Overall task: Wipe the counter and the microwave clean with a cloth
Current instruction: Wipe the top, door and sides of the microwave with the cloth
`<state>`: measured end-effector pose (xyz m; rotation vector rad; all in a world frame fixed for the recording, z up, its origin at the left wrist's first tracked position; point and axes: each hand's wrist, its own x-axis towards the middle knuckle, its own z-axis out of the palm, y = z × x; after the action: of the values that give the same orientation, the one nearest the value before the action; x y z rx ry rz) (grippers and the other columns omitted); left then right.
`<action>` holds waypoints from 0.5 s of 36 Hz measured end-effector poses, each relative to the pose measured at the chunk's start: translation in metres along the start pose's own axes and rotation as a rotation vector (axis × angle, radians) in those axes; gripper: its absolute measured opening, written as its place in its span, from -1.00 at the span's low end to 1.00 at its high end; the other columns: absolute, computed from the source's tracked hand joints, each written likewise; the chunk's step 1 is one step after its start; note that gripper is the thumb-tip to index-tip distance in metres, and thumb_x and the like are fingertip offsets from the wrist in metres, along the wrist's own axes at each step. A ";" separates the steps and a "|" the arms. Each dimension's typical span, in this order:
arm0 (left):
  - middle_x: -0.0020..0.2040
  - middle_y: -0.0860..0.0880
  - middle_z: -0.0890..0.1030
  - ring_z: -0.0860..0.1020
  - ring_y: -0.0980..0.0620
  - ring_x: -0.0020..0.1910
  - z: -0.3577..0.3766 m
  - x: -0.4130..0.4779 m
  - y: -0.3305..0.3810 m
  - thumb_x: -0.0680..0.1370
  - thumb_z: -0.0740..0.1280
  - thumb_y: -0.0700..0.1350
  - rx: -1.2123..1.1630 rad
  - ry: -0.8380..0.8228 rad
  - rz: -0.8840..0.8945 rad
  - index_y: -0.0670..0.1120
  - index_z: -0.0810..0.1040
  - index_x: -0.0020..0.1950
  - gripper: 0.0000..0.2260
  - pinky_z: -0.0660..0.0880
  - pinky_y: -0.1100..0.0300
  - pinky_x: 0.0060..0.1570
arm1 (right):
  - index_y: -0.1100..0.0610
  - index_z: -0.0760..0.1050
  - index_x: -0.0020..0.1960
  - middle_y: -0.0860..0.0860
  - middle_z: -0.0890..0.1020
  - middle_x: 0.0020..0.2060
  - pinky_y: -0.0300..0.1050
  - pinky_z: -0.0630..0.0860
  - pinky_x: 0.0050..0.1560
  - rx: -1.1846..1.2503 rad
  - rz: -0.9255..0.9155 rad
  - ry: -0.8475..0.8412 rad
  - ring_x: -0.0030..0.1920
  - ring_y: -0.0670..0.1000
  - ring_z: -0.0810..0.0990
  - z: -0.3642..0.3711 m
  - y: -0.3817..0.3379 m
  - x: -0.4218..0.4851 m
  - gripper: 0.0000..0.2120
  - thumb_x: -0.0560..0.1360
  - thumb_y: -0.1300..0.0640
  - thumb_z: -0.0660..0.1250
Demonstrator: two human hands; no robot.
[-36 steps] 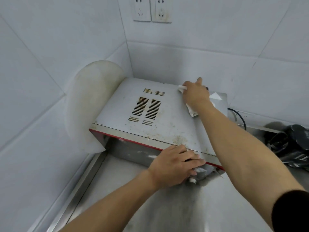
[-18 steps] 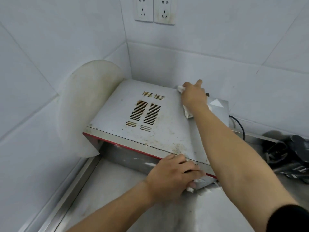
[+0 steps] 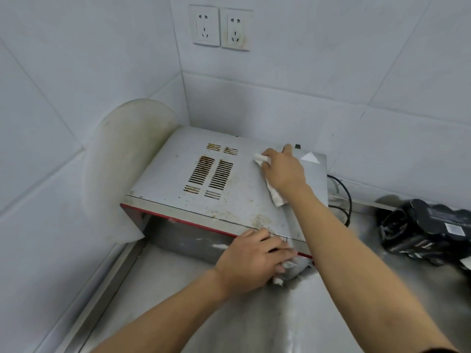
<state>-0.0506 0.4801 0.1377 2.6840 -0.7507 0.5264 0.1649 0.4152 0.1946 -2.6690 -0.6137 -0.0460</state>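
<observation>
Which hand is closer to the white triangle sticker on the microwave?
Right. The right hand lies just beside the sticker; the left hand rests at the front edge of the microwave.

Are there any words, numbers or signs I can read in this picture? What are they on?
No words or numbers can be read here.
White triangle sign: on top of the microwave, with no letters in it.
White label and pale print: on the black device, too blurred to read.
Wall sockets: no writing shows.
</observation>
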 end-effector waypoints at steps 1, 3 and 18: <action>0.26 0.11 0.62 0.49 0.04 0.10 0.000 0.000 0.001 0.63 0.30 0.08 0.013 -0.008 -0.006 0.07 0.62 0.36 -0.67 0.48 0.12 -0.01 | -0.04 0.52 0.32 0.15 0.36 0.23 0.12 0.60 -0.03 -0.011 -0.013 -0.012 -0.03 0.29 0.58 0.000 0.000 -0.003 -0.71 0.64 -0.04 0.22; 0.26 0.13 0.61 0.47 0.05 0.11 -0.001 0.000 0.003 0.61 0.28 0.09 0.037 -0.018 -0.018 0.08 0.62 0.37 -0.65 0.45 0.13 0.01 | -0.08 0.50 0.36 0.13 0.36 0.22 0.11 0.59 0.01 -0.026 -0.064 -0.085 -0.01 0.27 0.58 -0.005 0.000 -0.014 -0.70 0.65 -0.03 0.22; 0.29 0.15 0.59 0.50 0.06 0.16 0.000 -0.002 0.010 0.59 0.37 0.08 0.093 -0.041 -0.061 0.14 0.56 0.42 -0.62 0.52 0.13 0.13 | -0.15 0.50 0.37 0.06 0.39 0.15 0.02 0.54 -0.05 -0.051 -0.260 -0.128 0.00 0.16 0.57 -0.012 0.005 -0.061 -0.68 0.63 -0.02 0.27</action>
<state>-0.0574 0.4728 0.1394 2.8016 -0.6681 0.5037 0.1124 0.3809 0.1966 -2.6387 -1.0104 0.0380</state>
